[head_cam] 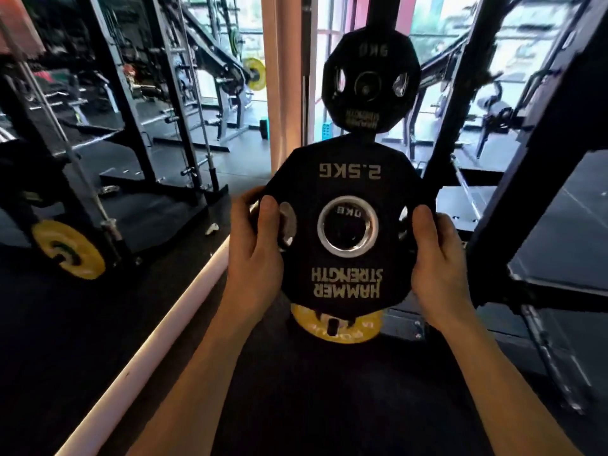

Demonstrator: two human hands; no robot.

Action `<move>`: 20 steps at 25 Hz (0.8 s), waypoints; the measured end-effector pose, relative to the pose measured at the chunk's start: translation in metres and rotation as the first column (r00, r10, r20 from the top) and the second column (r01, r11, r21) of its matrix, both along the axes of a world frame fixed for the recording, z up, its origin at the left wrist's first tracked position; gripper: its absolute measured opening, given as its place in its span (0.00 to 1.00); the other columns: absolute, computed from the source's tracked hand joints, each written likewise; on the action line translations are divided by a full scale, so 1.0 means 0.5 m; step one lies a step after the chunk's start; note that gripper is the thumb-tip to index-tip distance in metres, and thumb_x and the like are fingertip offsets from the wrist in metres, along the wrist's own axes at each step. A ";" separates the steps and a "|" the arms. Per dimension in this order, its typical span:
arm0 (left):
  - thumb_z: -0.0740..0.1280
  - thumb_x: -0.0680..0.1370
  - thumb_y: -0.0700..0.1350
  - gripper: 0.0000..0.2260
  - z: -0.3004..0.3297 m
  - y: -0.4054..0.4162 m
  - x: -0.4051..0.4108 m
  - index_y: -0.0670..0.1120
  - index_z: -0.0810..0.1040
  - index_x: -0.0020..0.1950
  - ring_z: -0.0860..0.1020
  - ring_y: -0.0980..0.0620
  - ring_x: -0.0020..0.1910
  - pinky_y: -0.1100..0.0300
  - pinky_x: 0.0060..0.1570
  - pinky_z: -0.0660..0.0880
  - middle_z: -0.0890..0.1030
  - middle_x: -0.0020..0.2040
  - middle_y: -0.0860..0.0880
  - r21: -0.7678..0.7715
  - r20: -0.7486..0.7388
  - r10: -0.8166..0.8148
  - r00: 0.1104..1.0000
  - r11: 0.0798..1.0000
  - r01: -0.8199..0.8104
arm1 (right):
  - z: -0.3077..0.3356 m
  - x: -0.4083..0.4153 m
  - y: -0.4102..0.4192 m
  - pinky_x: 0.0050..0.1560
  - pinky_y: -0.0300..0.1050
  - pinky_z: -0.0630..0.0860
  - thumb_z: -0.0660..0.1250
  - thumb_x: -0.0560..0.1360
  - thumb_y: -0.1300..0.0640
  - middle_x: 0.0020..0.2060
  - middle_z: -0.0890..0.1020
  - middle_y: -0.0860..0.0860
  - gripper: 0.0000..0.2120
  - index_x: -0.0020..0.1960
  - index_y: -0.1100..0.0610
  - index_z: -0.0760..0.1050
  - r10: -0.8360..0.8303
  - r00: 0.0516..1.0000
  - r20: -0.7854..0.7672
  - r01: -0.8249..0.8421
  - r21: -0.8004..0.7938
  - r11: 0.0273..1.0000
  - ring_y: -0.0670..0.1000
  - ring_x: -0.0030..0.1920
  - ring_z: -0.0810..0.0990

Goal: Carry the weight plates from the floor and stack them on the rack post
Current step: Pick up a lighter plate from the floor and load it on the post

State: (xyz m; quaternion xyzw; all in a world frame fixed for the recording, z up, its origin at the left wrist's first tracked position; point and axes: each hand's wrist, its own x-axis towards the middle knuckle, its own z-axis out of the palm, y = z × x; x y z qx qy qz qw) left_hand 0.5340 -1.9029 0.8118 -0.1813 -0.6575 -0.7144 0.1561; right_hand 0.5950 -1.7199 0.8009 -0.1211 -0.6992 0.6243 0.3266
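Both hands grip the 2.5 kg plate (pixel 348 232) upright — left hand (pixel 255 245) and right hand (pixel 437 255) curled round opposite edges. A mounted black plate (pixel 370 82) hangs just beyond and above; another shows through the bore — that post looks nearest. Yellow plate (pixel 335 325) below.

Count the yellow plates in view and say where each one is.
3. One sits low on the left rack, one on a far machine near the window, and one lies partly hidden under the held black plate. Others may be hidden.
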 end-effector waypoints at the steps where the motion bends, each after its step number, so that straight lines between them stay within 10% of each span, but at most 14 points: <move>1: 0.56 0.84 0.45 0.06 0.024 0.028 -0.042 0.52 0.71 0.55 0.76 0.70 0.42 0.74 0.42 0.71 0.78 0.42 0.63 0.020 -0.028 -0.013 1.000 1.000 0.013 | 0.026 -0.036 0.025 0.45 0.47 0.77 0.59 0.80 0.43 0.41 0.81 0.48 0.12 0.46 0.49 0.74 -0.016 0.999 -0.030 0.016 0.003 1.000 0.45 0.43 0.80; 7: 0.57 0.84 0.47 0.06 0.192 0.162 -0.247 0.54 0.73 0.52 0.75 0.61 0.40 0.60 0.45 0.73 0.78 0.38 0.61 0.186 -0.167 -0.082 0.983 0.976 0.113 | 0.197 -0.208 0.143 0.53 0.54 0.77 0.59 0.79 0.39 0.47 0.82 0.56 0.14 0.46 0.48 0.74 -0.085 0.971 -0.222 0.112 0.113 0.987 0.51 0.46 0.81; 12: 0.57 0.84 0.47 0.06 0.360 0.243 -0.371 0.54 0.72 0.50 0.74 0.60 0.38 0.64 0.39 0.72 0.77 0.35 0.62 0.236 -0.338 -0.109 0.935 0.952 0.197 | 0.365 -0.324 0.221 0.38 0.33 0.74 0.58 0.81 0.44 0.36 0.80 0.44 0.14 0.46 0.53 0.73 -0.107 0.910 -0.401 0.195 0.185 0.963 0.39 0.36 0.78; 20: 0.58 0.84 0.49 0.05 0.610 0.344 -0.572 0.53 0.71 0.50 0.70 0.60 0.32 0.66 0.35 0.68 0.73 0.36 0.54 0.256 -0.586 -0.083 0.806 0.925 0.281 | 0.616 -0.492 0.310 0.49 0.51 0.78 0.56 0.80 0.40 0.43 0.80 0.50 0.14 0.48 0.49 0.72 -0.142 0.801 -0.582 0.360 0.279 0.890 0.45 0.43 0.80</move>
